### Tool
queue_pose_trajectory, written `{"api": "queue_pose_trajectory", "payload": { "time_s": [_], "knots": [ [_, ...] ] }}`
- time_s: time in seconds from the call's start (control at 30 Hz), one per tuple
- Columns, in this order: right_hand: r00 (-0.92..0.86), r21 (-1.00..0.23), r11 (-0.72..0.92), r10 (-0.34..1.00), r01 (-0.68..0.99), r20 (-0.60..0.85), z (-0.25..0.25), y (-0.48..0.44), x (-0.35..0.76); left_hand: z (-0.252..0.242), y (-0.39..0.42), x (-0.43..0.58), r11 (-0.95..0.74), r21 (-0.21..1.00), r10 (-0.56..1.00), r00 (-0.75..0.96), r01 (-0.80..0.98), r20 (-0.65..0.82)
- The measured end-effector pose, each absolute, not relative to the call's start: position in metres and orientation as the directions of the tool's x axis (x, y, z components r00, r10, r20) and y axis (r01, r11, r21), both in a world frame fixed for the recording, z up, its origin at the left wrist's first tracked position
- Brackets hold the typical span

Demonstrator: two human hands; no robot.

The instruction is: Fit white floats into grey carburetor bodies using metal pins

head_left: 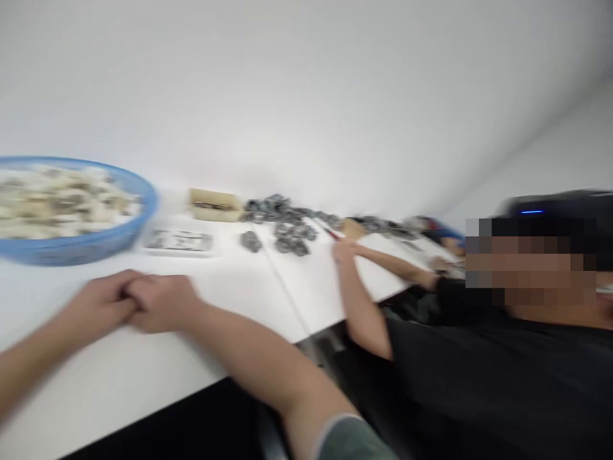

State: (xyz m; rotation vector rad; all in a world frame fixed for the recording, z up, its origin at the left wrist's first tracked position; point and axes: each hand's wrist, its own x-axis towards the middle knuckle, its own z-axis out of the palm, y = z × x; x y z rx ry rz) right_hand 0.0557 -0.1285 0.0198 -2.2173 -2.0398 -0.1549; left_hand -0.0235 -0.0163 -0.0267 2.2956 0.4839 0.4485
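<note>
My left hand (104, 305) and my right hand (163, 303) meet above the white table (249, 287), their curled fingers touching. Both are closed. Motion blur and the fingers themselves hide whatever may be between them. Just beyond my hands lies a white tray (178, 243) with small dark pieces in it. To the left of that tray is a large blue basin (90, 248), filled with whitish and yellowish pieces too blurred to name.
An open tan box (215, 206) with something dark in it stands by the wall. Dark grey clumps (290, 233) lie along the table's back. At right sits a co-worker in a black shirt (460, 377), whose hands (345, 248) are near a thin red-ended tool (330, 231).
</note>
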Motion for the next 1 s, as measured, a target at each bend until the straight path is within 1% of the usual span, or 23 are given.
{"api": "queue_pose_trajectory", "payload": {
  "time_s": [0.07, 0.1, 0.17, 0.23, 0.4, 0.6, 1.0],
  "knots": [
    [0.055, -0.114, -0.027, 0.967, 0.993, 0.247, 0.015, -0.123, 0.063, -0.008, -0.011, -0.043, -0.587, 0.805, 0.417, 0.886, 0.09, 0.205],
    [0.041, -0.155, 0.005, 0.956, 0.988, 0.292, 0.01, -0.118, 0.067, -0.002, -0.01, -0.045, -0.559, 0.826, 0.419, 0.882, 0.064, 0.215],
    [0.026, -0.213, 0.057, 0.93, 0.975, 0.368, 0.0, -0.106, 0.074, 0.001, -0.007, -0.038, -0.587, 0.804, 0.447, 0.865, 0.093, 0.227],
    [0.016, -0.24, 0.092, 0.909, 0.966, 0.416, -0.006, -0.1, 0.079, -0.002, -0.003, -0.029, -0.607, 0.786, 0.471, 0.85, 0.119, 0.236],
    [0.025, -0.225, 0.094, 0.881, 0.97, 0.473, -0.006, -0.101, 0.087, -0.004, -0.001, -0.024, -0.627, 0.769, 0.485, 0.834, 0.122, 0.263],
    [0.04, -0.212, 0.077, 0.867, 0.974, 0.497, -0.006, -0.098, 0.091, -0.003, 0.002, -0.025, -0.621, 0.772, 0.502, 0.826, 0.137, 0.257],
    [0.078, -0.162, -0.006, 0.895, 0.987, 0.439, -0.004, -0.105, 0.092, -0.004, -0.005, -0.024, -0.612, 0.783, 0.503, 0.817, 0.107, 0.281]
  ]
}}
